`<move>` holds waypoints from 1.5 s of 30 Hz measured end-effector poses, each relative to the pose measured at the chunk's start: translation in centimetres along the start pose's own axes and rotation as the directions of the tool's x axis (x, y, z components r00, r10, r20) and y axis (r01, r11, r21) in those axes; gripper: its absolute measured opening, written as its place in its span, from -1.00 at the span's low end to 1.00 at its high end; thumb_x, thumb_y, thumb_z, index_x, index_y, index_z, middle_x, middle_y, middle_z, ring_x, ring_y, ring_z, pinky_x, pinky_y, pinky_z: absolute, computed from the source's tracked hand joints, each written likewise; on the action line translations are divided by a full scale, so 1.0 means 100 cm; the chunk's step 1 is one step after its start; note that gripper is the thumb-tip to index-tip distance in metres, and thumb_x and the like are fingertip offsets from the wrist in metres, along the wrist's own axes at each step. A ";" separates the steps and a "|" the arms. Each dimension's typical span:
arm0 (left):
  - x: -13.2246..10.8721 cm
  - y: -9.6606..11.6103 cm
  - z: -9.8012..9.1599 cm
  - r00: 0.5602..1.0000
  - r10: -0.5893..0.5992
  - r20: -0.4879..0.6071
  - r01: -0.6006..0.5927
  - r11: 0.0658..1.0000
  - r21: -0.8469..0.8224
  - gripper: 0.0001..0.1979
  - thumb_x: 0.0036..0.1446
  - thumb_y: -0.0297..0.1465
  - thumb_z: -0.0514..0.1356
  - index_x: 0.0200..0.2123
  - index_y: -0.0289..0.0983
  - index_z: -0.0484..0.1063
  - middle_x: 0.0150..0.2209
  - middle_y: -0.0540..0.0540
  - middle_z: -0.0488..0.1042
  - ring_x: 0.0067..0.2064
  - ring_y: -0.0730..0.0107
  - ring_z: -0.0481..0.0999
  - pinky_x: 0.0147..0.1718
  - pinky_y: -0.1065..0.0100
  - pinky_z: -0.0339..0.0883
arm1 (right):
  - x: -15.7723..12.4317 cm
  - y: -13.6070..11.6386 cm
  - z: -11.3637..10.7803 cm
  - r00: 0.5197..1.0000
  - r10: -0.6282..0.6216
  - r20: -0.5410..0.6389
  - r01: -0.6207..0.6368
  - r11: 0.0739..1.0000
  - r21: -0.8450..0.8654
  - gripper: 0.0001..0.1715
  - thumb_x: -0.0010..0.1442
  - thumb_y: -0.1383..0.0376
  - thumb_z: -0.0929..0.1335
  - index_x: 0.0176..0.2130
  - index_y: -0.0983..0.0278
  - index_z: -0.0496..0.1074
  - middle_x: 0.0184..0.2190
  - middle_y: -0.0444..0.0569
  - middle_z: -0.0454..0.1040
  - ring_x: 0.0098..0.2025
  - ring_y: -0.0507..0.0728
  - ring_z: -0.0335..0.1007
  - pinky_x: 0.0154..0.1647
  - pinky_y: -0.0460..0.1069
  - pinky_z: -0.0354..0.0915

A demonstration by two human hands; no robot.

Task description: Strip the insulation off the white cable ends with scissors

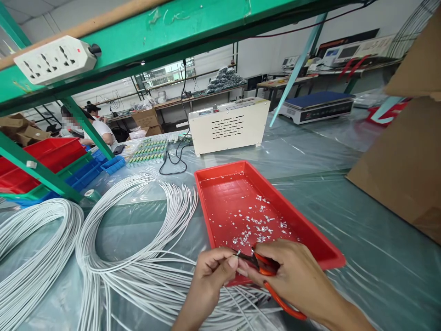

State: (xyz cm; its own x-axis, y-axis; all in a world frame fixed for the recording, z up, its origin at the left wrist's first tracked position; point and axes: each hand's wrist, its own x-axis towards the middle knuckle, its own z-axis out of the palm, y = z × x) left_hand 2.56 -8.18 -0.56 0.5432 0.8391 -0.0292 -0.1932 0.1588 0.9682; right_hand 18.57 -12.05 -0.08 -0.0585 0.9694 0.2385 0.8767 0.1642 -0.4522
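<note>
In my right hand (292, 271) I grip orange-handled scissors (280, 301), their dark blades pointing left toward my other hand. My left hand (215, 273) pinches the end of a white cable between thumb and fingers, right at the blade tips. Both hands are over the near end of a red tray (227, 193), which has small white and silvery scraps (260, 225) scattered on its floor. Below and left of my hands fans out a coiled bundle of white cables (138, 276); several strands pass under my wrists.
Another white cable coil (41, 239) lies at left. Behind the tray stand a cream metal box (229, 126) and a scale (315, 108). A cardboard box (406, 170) borders the right. A green shelf beam (172, 32) crosses overhead. A person (103, 133) sits beyond stacked bins (51, 156).
</note>
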 end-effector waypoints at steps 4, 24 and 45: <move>-0.003 0.004 0.001 0.999 0.020 -0.032 -0.016 0.993 0.120 -0.76 0.04 -0.30 0.19 -0.47 -0.34 0.56 -0.61 -0.05 0.41 -0.58 0.54 0.19 -0.58 0.50 0.03 | 0.000 -0.002 -0.002 0.998 0.017 0.052 -0.019 0.999 0.027 -0.42 0.02 0.02 0.31 -0.67 0.26 -0.08 -0.74 -0.26 -0.01 -0.66 -0.04 -0.08 -0.62 -0.12 -0.15; -0.007 0.005 0.002 0.954 0.279 -0.111 -0.168 0.802 0.574 -0.77 0.10 -0.40 0.13 -0.53 -0.33 0.52 -0.61 -0.07 0.45 -0.55 0.43 0.32 -0.54 0.44 0.16 | -0.003 -0.008 0.001 0.998 0.039 -0.042 -0.042 0.997 -0.068 -0.47 0.07 0.03 0.26 -0.68 0.25 -0.01 -0.78 -0.24 0.12 -0.69 -0.02 -0.03 -0.63 -0.11 -0.17; -0.007 0.004 0.008 0.915 0.292 -0.277 -0.128 0.863 0.488 -0.89 0.02 -0.43 0.21 -0.44 -0.27 0.55 -0.46 -0.07 0.56 -0.38 0.33 0.48 -0.34 0.40 0.31 | 0.001 -0.006 0.006 0.970 0.206 0.130 -0.243 0.845 0.477 -0.65 0.00 0.14 0.33 -0.61 0.24 0.13 -0.67 -0.23 0.14 -0.60 0.00 0.09 -0.62 -0.13 0.05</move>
State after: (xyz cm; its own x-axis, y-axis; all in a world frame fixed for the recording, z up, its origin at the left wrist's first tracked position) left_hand 2.72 -9.10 0.08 0.2149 0.9585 0.1876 0.1628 -0.2245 0.9608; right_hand 17.77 -11.99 -0.27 0.0616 0.9977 0.0268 0.5271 -0.0098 -0.8498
